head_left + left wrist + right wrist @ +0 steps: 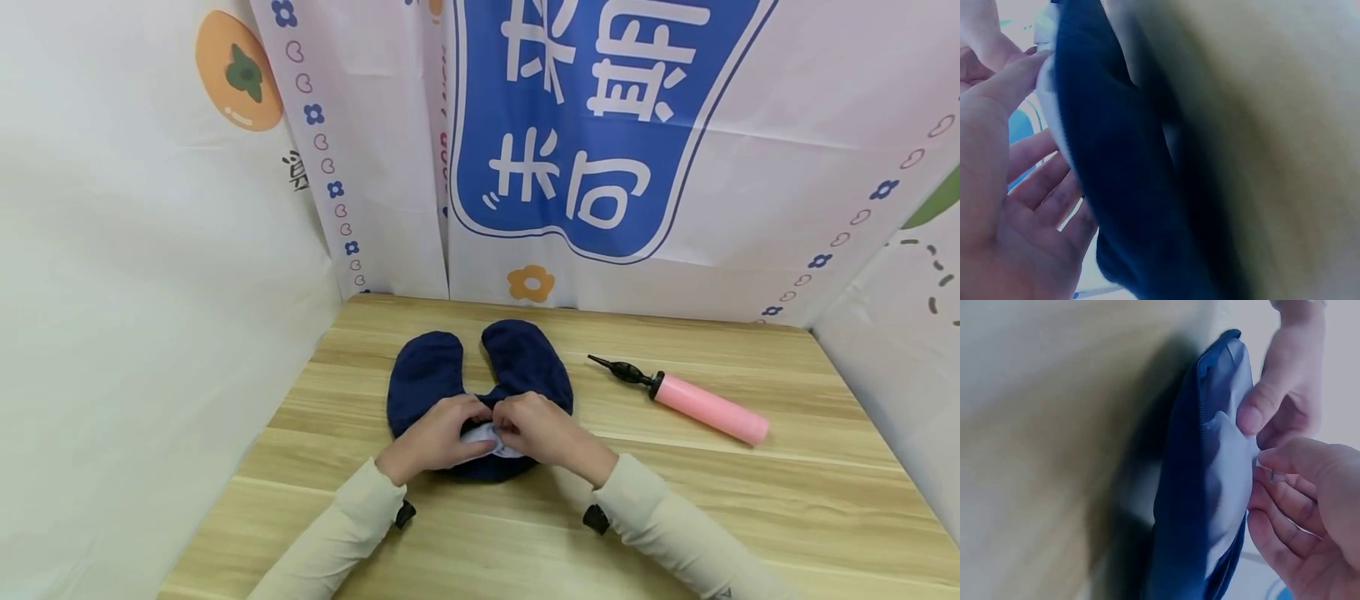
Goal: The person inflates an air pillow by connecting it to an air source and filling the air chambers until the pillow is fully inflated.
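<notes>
A navy U-shaped neck pillow [423,371] lies on the wooden table, its curved end toward me. Along that end the zipper [1200,400] is undone, and a pale grey inflatable liner [1229,481] shows through the opening. My left hand [442,433] holds the liner with thumb and fingers on either side; its fingertips reach behind the navy cover. Close beside it, my right hand [538,427] pinches a small clear valve [1277,477] on the liner between thumb and fingers. Both hands meet at the middle of the opening.
To the right of the pillow lies a pink hand pump [708,408] with a black nozzle pointing left. A printed curtain [390,167] hangs at the table's back edge, with white sheets on both sides.
</notes>
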The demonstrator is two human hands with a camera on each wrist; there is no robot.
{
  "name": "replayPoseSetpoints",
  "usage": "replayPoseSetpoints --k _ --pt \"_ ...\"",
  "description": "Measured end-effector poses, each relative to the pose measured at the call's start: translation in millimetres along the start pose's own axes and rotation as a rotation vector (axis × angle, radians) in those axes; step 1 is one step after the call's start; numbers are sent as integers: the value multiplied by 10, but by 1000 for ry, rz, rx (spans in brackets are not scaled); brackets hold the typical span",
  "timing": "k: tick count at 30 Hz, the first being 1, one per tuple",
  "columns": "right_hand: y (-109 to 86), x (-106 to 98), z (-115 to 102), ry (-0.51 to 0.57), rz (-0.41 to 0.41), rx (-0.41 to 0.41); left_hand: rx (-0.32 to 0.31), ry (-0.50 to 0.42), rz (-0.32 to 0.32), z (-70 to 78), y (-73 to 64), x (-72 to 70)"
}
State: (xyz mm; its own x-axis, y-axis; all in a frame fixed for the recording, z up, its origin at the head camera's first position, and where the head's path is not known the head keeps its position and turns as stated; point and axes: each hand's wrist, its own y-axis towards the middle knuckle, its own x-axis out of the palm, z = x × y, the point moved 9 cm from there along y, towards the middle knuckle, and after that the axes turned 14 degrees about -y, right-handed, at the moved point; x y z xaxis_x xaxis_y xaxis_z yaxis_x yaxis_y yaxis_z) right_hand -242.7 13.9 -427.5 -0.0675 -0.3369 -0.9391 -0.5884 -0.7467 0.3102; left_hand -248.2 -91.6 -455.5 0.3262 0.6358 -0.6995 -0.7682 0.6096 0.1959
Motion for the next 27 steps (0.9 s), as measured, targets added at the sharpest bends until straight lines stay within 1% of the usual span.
replayPoseSetpoints --k 2,4,8,10,12,15,17,19,21,23,24,27 --pt "17 -100 13 -6 17 -6 9 -2 45 16 19 -56" --pt "33 -194 35 -1 38 0 29 -28 105 50 43 -110" --pt "36 -304 77 -3 71 9 86 -94 214 133 88 -143" --pt "26 -323 90 -4 76 10 116 -102 241 179 116 -121" --pt "6 -318 106 -1 76 9 134 -89 256 204 144 -86" --pt "-97 -329 199 28 76 33 123 -68 250 206 216 -10" --pt "-227 -362 314 29 89 63 100 -63 252 175 247 26" --pt "-415 -426 478 11 110 98 76 -59 253 139 265 52" --pt "-649 -503 690 -46 115 150 65 -50 254 117 277 60" --pt "-909 -587 939 -94 97 216 66 -37 254 106 291 55" --pt "-1037 -627 1071 -107 75 260 71 -33 252 107 302 49" --pt "-1423 -757 1456 -106 3 392 85 -25 248 105 342 6"
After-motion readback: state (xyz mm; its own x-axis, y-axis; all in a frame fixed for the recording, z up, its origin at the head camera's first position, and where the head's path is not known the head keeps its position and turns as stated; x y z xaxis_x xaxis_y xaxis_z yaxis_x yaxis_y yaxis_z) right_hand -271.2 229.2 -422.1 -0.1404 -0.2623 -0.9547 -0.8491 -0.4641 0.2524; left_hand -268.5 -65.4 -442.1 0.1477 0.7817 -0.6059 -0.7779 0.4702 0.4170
